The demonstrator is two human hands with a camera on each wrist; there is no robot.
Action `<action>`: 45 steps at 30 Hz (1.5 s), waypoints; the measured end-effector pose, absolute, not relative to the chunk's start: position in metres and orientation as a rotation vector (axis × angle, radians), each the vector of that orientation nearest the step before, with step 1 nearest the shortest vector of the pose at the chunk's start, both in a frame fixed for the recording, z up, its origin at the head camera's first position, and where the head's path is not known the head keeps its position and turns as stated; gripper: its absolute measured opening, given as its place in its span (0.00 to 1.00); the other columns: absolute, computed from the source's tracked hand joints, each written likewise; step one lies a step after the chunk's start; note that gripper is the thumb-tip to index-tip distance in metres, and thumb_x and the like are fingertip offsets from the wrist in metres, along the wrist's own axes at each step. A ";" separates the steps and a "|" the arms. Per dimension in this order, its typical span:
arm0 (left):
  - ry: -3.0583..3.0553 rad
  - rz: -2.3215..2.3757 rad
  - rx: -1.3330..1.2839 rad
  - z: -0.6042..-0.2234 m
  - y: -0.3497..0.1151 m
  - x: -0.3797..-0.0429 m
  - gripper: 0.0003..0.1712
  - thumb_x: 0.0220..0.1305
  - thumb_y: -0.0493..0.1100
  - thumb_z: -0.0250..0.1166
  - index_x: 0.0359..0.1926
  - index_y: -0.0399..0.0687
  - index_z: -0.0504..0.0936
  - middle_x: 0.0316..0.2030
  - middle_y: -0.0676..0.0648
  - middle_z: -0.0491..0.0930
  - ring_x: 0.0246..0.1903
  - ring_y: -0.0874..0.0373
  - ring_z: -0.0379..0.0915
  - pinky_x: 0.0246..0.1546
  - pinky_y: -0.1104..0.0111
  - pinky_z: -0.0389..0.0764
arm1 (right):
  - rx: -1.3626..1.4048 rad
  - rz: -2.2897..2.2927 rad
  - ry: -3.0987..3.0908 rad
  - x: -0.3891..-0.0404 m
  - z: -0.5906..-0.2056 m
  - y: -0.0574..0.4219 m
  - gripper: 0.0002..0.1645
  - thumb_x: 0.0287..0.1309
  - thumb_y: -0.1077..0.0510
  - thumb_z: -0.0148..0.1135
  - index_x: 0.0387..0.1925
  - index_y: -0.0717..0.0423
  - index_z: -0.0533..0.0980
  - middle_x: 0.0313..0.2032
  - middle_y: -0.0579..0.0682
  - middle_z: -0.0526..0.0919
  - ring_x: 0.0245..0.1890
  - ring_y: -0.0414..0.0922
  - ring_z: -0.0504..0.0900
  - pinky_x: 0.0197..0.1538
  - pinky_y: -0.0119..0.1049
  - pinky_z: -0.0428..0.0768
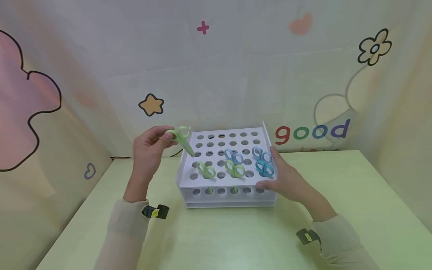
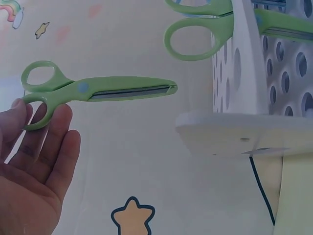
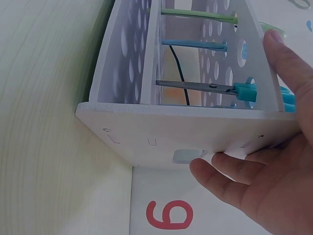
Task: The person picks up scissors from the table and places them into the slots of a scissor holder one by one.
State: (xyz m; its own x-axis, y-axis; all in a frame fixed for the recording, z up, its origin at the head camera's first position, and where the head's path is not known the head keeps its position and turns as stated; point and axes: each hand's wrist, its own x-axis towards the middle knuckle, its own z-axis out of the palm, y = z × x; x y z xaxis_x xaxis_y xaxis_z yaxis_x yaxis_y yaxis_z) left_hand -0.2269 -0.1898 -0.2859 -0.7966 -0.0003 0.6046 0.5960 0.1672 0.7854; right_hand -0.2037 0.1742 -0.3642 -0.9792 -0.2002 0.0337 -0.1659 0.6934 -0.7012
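Note:
My left hand [image 1: 148,144] pinches a pair of light green scissors [image 2: 122,89] by one handle ring. Their closed blades point down and right, over the left part of the white rack [image 1: 210,182] in the head view. Several scissors stand in the rack's round holes, handles up: two light green pairs at the front, blue scissors [image 1: 234,156] behind them, and blue and teal scissors [image 1: 264,168] at the right. My right hand [image 1: 288,180] holds the rack's right side, thumb at the top plate's front edge and fingers along the side panel [image 3: 166,132].
The rack has a perforated top plate and a lower holed shelf, with raised side panels. It stands on a pale green table [image 1: 219,236] close to a patterned cloth backdrop [image 1: 236,93]. A dark cord [image 2: 261,191] shows behind the rack.

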 end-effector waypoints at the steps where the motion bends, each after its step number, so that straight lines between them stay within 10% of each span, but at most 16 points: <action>1: -1.994 -1.670 -0.557 -0.286 -0.188 -0.228 0.13 0.71 0.35 0.64 0.52 0.30 0.83 0.38 0.50 0.86 0.34 0.58 0.85 0.44 0.67 0.82 | -0.310 -1.173 2.849 -0.204 -0.364 0.174 0.77 0.51 0.46 0.79 0.80 0.53 0.31 0.77 0.63 0.48 0.69 0.62 0.61 0.65 0.59 0.66; 45: -2.331 -1.658 -0.456 -0.322 -0.159 -0.248 0.13 0.72 0.39 0.64 0.52 0.37 0.84 0.42 0.41 0.84 0.43 0.47 0.82 0.49 0.62 0.79 | -0.298 -1.156 2.851 -0.207 -0.366 0.177 0.78 0.50 0.43 0.79 0.81 0.52 0.31 0.78 0.61 0.47 0.70 0.61 0.60 0.65 0.58 0.66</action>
